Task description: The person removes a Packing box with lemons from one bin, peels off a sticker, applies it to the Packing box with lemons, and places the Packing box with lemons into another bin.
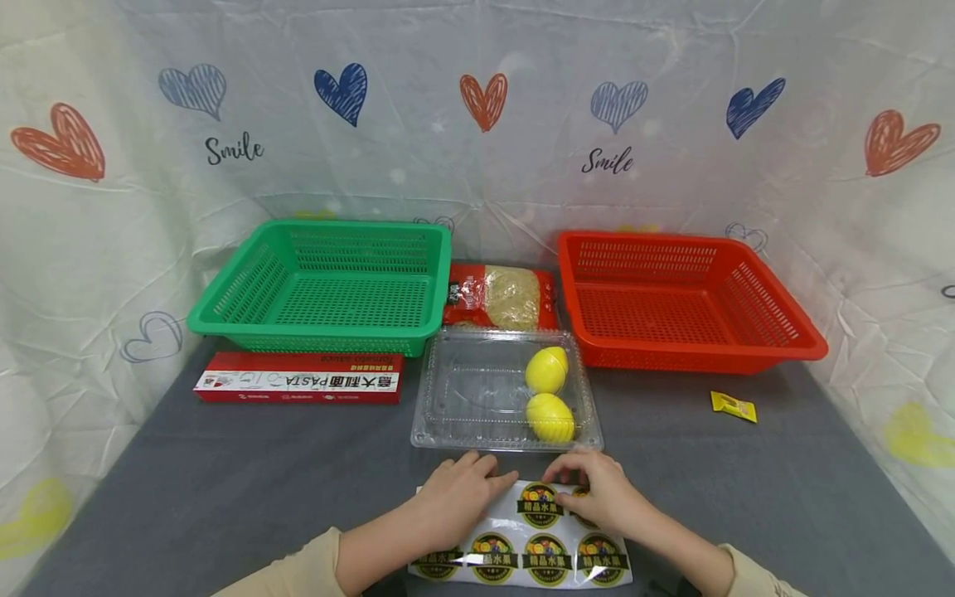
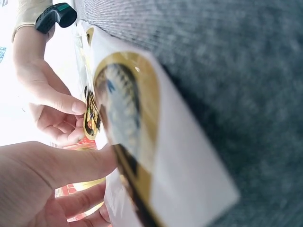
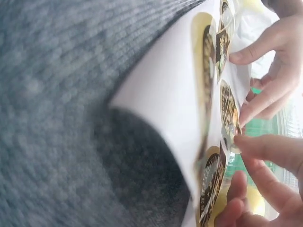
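Note:
A white sheet of round black-and-gold fruit stickers lies before me, its near corners lifted off the cloth in the wrist views. My left hand grips the sheet's far edge, thumb on the face and fingers behind, as the left wrist view shows. At the top row, my right hand has its thumb and fingertips at the edge of one round sticker, pinching there. Whether that sticker is partly lifted is hard to tell. Just beyond the hands sits a clear plastic box with two lemons at its right side.
Behind stand a green basket on the left and a red basket on the right. Between them lies a red bag of pale food. A pasta box is at left, a small yellow packet at right.

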Demonstrator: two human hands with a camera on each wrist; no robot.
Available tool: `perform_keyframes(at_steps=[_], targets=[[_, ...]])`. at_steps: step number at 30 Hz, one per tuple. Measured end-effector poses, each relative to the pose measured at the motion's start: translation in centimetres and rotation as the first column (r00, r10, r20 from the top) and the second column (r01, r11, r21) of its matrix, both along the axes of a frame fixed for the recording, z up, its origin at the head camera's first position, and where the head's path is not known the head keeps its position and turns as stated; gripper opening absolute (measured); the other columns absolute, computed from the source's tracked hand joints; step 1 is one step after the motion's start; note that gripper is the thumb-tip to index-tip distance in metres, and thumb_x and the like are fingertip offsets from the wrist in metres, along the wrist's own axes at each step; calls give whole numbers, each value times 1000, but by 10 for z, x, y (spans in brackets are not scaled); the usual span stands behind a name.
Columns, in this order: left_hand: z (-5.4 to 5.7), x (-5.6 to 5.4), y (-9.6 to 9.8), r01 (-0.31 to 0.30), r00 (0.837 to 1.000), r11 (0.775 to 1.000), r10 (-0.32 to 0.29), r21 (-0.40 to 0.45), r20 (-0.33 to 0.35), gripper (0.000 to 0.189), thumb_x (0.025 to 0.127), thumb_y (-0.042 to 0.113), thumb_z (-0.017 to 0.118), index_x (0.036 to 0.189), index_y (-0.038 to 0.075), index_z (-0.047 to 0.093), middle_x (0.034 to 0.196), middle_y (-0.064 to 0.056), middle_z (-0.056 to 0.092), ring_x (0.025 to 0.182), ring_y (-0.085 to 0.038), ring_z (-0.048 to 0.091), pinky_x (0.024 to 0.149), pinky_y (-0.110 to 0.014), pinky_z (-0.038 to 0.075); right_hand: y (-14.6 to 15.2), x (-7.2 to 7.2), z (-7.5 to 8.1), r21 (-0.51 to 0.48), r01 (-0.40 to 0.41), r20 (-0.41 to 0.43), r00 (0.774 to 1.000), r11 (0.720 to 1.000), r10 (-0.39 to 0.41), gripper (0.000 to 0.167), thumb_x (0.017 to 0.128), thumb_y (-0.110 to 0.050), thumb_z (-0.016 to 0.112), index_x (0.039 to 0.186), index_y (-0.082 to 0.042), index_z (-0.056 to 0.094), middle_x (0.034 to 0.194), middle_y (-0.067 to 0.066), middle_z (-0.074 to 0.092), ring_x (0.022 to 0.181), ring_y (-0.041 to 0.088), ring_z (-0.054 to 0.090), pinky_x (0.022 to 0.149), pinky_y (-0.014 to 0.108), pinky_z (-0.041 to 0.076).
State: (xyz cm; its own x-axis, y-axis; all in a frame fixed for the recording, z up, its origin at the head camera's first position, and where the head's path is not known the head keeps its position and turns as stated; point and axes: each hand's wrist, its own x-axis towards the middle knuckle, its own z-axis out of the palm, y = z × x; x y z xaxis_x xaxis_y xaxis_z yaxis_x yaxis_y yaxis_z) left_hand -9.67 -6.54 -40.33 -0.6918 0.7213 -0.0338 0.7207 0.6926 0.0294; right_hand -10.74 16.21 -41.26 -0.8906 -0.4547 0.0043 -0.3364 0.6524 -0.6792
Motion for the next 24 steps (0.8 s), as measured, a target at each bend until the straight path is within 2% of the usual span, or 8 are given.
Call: perform_keyframes(at_steps=[4, 11, 18, 24], targets=[[0, 0, 0, -3, 1000, 1000, 3, -3, -5, 51, 79, 24, 72, 127, 23, 56, 97, 4, 53, 78, -10, 45, 51, -21, 39, 1, -1, -2, -74, -55, 44, 997, 996, 58, 15, 75, -6, 73, 84, -15, 66, 77, -7, 56, 63, 5, 46, 56, 22, 41], [0, 0, 2, -37, 999, 999, 37, -1, 23, 50, 79, 21, 71, 126, 25, 56, 96, 3, 53, 82, -11, 47, 54, -25, 41, 1, -1, -3, -149, -95, 116, 987, 984, 113, 10, 80, -2, 66, 82, -12, 63, 77, -6, 58, 62, 3, 50, 55, 22, 46], [0, -3, 4, -78, 996, 997, 78, -4, 35, 48, 81, 15, 68, 126, 27, 56, 99, 2, 56, 89, -16, 52, 60, -31, 46, 3, 0, -2, -179, -88, 93, 990, 980, 106, 10, 81, -3, 66, 81, -13, 63, 75, -7, 58, 63, 3, 51, 54, 22, 46], [1, -5, 6, -99, 994, 995, 100, -20, 50, 48, 81, 16, 68, 126, 27, 56, 101, 0, 57, 92, -18, 53, 62, -33, 47, 6, 3, 1, -231, -72, 120, 987, 970, 102, 7, 82, -6, 66, 84, -12, 64, 75, -5, 59, 65, 5, 53, 54, 23, 47]])
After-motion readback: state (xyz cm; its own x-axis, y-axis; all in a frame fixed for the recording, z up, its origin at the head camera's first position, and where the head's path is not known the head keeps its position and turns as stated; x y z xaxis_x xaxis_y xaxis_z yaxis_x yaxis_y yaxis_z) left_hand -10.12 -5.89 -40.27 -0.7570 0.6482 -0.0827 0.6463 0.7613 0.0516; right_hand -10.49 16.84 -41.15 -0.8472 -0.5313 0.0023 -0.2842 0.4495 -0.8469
